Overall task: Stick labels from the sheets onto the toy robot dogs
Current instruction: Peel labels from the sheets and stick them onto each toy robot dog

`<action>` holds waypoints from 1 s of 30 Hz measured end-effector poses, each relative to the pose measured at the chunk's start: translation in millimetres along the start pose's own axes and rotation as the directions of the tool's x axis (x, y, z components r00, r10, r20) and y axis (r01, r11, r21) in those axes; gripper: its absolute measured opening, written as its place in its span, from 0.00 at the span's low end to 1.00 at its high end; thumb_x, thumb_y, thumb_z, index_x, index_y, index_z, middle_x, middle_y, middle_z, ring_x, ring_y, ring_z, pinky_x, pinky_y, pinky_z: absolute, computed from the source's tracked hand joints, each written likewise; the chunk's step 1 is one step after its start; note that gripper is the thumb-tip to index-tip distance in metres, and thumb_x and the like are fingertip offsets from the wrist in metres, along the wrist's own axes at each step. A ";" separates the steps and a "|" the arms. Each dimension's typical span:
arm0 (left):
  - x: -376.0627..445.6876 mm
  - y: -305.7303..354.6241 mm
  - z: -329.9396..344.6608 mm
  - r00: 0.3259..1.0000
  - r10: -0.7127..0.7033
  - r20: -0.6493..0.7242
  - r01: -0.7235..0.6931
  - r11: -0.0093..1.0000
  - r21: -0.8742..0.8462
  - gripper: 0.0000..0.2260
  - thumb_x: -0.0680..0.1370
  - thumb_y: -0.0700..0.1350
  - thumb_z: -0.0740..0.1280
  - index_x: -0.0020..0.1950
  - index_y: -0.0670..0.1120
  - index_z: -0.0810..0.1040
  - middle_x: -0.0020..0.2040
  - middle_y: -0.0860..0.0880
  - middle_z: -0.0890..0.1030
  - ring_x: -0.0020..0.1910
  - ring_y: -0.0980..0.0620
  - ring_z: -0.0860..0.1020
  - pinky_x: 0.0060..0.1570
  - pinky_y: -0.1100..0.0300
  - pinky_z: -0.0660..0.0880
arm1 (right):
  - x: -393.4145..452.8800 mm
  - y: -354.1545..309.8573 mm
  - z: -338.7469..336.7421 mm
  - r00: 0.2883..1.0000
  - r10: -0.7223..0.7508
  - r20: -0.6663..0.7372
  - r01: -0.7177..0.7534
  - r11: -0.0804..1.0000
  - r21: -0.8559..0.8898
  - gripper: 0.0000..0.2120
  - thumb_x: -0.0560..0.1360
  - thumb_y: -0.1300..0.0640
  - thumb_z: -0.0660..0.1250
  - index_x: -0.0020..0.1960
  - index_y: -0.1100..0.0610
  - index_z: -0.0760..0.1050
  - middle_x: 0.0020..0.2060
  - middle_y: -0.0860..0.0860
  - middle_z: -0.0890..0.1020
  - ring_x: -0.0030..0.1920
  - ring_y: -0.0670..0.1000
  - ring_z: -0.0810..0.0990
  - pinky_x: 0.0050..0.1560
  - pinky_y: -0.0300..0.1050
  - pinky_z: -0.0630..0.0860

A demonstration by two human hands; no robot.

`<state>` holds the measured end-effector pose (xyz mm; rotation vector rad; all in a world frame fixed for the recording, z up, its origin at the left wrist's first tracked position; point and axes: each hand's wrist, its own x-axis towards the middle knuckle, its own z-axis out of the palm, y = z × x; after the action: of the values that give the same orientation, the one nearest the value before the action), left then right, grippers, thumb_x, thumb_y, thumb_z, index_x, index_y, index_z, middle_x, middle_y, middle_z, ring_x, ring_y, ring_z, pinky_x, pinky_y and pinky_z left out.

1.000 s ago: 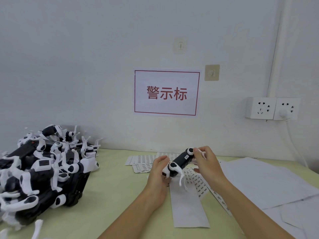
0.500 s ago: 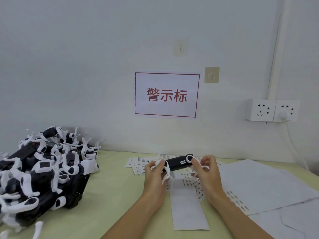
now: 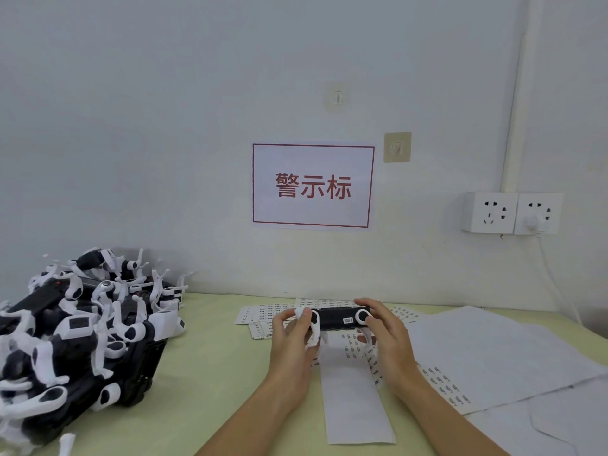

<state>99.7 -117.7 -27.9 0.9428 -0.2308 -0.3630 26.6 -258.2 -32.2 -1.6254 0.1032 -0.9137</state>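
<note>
A pale green table (image 3: 210, 373) meets a white wall with one red-bordered sign (image 3: 313, 185) and two sockets (image 3: 511, 212). Left hand (image 3: 291, 337) and right hand (image 3: 388, 334) each grip an end of one toy robot dog (image 3: 339, 319), level above the label sheets (image 3: 355, 350); one dog pile (image 3: 75, 334) lies left

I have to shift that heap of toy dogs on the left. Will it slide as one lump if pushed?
Probably not cleanly. The heap is loose dogs lying every way, so pushing would likely topple some. Thin white legs stick out and may snag or bend. Each looks light: the hands hold one dog by fingertips.
</note>
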 end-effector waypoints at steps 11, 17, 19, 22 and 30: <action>-7.3 1.8 4.6 0.990 0.060 0.129 -0.080 0.984 0.158 0.02 0.78 0.50 0.70 0.47 0.53 0.79 0.43 0.46 0.81 0.37 0.50 0.79 0.34 0.59 0.75 | 1.2 -3.7 0.5 0.998 0.054 -0.023 -0.052 0.994 0.093 0.12 0.73 0.53 0.60 0.48 0.58 0.77 0.45 0.58 0.81 0.44 0.55 0.80 0.40 0.47 0.77; -6.0 -3.1 5.7 0.986 0.112 0.127 -0.140 0.961 0.238 0.05 0.81 0.52 0.65 0.48 0.58 0.81 0.45 0.48 0.83 0.41 0.51 0.81 0.42 0.56 0.78 | 1.2 -3.3 -0.2 0.999 0.019 -0.044 -0.014 0.995 0.101 0.11 0.72 0.52 0.58 0.47 0.55 0.76 0.41 0.51 0.81 0.42 0.50 0.78 0.37 0.38 0.74; -4.5 -5.2 4.6 0.983 0.136 0.122 -0.163 0.956 0.246 0.07 0.81 0.53 0.64 0.56 0.59 0.80 0.48 0.49 0.83 0.43 0.52 0.83 0.50 0.51 0.79 | -0.2 -1.8 0.3 0.997 -0.049 -0.057 0.052 0.998 0.044 0.10 0.74 0.52 0.57 0.48 0.52 0.76 0.41 0.48 0.81 0.41 0.51 0.77 0.39 0.41 0.73; -2.2 -7.1 2.5 0.987 0.131 0.095 -0.149 0.964 0.220 0.07 0.83 0.52 0.62 0.60 0.54 0.75 0.53 0.44 0.83 0.45 0.51 0.84 0.45 0.57 0.81 | -1.8 0.4 1.6 0.986 -0.153 -0.065 0.145 0.982 -0.120 0.10 0.76 0.51 0.58 0.51 0.50 0.76 0.44 0.48 0.81 0.45 0.51 0.78 0.44 0.45 0.74; -0.4 -1.2 0.7 0.999 0.051 0.019 -0.053 0.991 0.121 0.10 0.84 0.50 0.60 0.61 0.46 0.73 0.42 0.47 0.83 0.35 0.47 0.79 0.35 0.55 0.73 | 3.0 -11.2 4.6 0.977 -0.194 0.088 0.213 0.877 -0.431 0.08 0.77 0.45 0.57 0.50 0.46 0.71 0.46 0.45 0.77 0.48 0.44 0.76 0.44 0.39 0.71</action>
<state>98.8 -118.7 -28.5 1.0519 -0.2937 -0.3108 26.9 -252.9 -21.0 -2.1069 0.1159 -1.0697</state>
